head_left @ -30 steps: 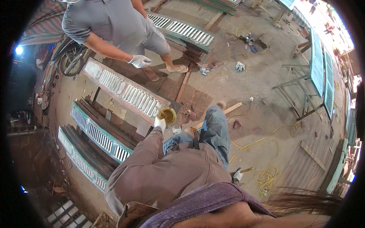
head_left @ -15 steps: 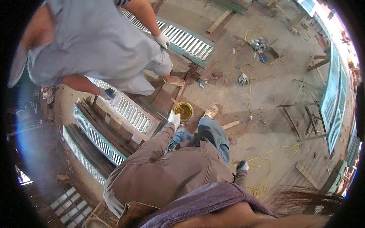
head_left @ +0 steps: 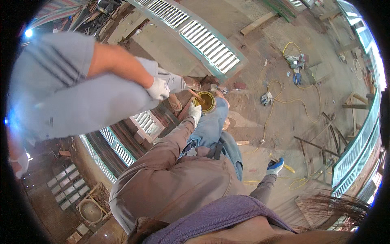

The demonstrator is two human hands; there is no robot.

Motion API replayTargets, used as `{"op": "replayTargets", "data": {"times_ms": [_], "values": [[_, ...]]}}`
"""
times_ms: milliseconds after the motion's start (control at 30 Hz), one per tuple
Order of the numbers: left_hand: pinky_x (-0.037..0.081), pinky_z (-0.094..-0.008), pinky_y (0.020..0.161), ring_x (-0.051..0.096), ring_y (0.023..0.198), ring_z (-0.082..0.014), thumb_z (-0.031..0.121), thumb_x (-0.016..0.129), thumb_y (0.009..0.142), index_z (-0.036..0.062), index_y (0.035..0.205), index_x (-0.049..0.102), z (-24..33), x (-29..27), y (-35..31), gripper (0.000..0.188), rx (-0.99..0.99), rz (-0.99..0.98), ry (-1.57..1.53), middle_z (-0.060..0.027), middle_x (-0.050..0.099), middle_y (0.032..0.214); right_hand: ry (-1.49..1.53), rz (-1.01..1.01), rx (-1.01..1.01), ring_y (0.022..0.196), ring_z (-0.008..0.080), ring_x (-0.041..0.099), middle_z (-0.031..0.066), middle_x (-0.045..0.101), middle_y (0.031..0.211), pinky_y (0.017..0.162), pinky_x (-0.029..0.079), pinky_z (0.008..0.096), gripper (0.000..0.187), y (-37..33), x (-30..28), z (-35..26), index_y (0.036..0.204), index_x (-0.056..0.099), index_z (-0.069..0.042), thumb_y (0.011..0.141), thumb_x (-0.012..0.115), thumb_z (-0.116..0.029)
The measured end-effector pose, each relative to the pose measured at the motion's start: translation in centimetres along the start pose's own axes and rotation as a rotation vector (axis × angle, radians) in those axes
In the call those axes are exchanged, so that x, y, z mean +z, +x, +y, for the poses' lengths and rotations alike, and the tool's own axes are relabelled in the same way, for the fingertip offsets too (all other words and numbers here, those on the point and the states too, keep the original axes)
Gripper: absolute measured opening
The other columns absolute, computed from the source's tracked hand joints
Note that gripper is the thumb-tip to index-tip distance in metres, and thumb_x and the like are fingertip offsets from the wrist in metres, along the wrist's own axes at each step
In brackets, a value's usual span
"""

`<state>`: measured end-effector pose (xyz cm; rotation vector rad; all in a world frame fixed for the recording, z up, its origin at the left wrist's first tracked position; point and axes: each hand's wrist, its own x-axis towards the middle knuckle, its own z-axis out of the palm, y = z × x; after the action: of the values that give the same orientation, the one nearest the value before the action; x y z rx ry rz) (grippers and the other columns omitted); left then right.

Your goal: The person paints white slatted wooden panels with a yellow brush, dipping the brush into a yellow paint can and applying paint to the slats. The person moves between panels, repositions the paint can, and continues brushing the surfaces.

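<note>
My left hand (head_left: 196, 114), in a white glove, grips the near left side of an open round can (head_left: 208, 101) with a yellow rim and brownish liquid inside. A wooden handle (head_left: 195, 95) leans out of the can toward the upper left; its lower end is hidden in the liquid. Lower right, beside my body, is my right hand (head_left: 275, 166) in a white and blue glove, its fingers curled. A narrow yellow piece (head_left: 289, 168) shows right beside that hand; what the fingers enclose is too small to make out.
A co-worker in grey stands at left, a gloved hand (head_left: 158, 89) near the can. A teal-edged louvred panel (head_left: 213, 51) lies beyond; others lean at right (head_left: 357, 138). Yellow cord (head_left: 266, 118), gloves (head_left: 267, 98) and a metal frame (head_left: 325, 142) are on the floor.
My left hand and the can have moved up and slightly right in view. My right hand has swung outward and up. The co-worker has turned and bent, one gloved hand now closer to the can.
</note>
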<state>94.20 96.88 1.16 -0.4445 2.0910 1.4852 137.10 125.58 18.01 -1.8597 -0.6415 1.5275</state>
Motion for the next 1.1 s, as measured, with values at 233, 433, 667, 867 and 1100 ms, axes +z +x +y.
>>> {"op": "replayTargets", "data": {"times_ms": [233, 433, 667, 867, 1100], "values": [[0.043, -0.0416, 0.094, 0.054, 0.114, -0.0376, 0.021, 0.065, 0.078, -0.0004, 0.132, 0.043, -1.4, 4.7, 6.0, 0.062, -0.187, 0.104, 0.246, -0.0247, 0.057, 0.121, 0.021, 0.163, 0.169, 0.047, 0.0098, 0.036, -0.0044, 0.04, 0.064, 0.041, 0.028, 0.0246, 0.021, 0.0, -1.7, 2.8, 0.075, 0.044, -0.021, 0.087, 0.053, -0.036], [0.045, -0.0441, 0.088, 0.056, 0.108, -0.0418, 0.021, 0.063, 0.076, 0.0004, 0.123, 0.049, 1.5, 7.8, 12.2, 0.054, -0.235, 0.285, 0.399, -0.0262, 0.06, 0.113, -0.108, 0.249, 0.183, 0.048, 0.0087, 0.038, -0.0048, 0.043, 0.067, 0.041, 0.03, 0.0243, 0.016, 3.4, -2.2, 1.1, 0.083, 0.048, -0.02, 0.085, 0.059, -0.031], [0.049, -0.0392, 0.076, 0.06, 0.085, -0.0261, 0.018, 0.057, 0.082, -0.002, 0.118, 0.05, 20.8, 13.4, 15.5, 0.043, -0.206, 0.406, -0.228, -0.0188, 0.063, 0.1, -0.198, 0.049, 0.007, 0.05, 0.0053, 0.043, -0.0065, 0.052, 0.068, 0.043, 0.031, 0.0207, 0.018, 3.3, 14.7, -10.2, 0.09, 0.056, -0.017, 0.09, 0.061, -0.034], [0.049, -0.0361, 0.074, 0.06, 0.085, -0.0239, 0.014, 0.057, 0.083, -0.003, 0.117, 0.052, 20.4, 15.4, 25.9, 0.038, -0.019, 0.488, -0.367, -0.0183, 0.062, 0.1, -0.482, -0.373, 0.092, 0.067, 0.0104, 0.062, 0.0001, 0.063, 0.091, 0.054, 0.048, 0.0237, 0.027, 17.3, 15.8, -13.3, 0.112, 0.059, -0.01, 0.089, 0.066, -0.023], [0.049, -0.0325, 0.051, 0.057, 0.062, -0.0172, 0.011, 0.064, 0.086, 0.0038, 0.112, 0.049, 18.1, 17.9, 27.2, 0.03, -0.047, 0.436, -0.598, -0.0078, 0.058, 0.087, -0.622, -0.45, 0.147, 0.079, 0.0124, 0.062, 0.0018, 0.061, 0.098, 0.063, 0.054, 0.0289, 0.025, 17.5, 28.9, -15.5, 0.112, 0.056, -0.008, 0.089, 0.065, -0.011]]}}
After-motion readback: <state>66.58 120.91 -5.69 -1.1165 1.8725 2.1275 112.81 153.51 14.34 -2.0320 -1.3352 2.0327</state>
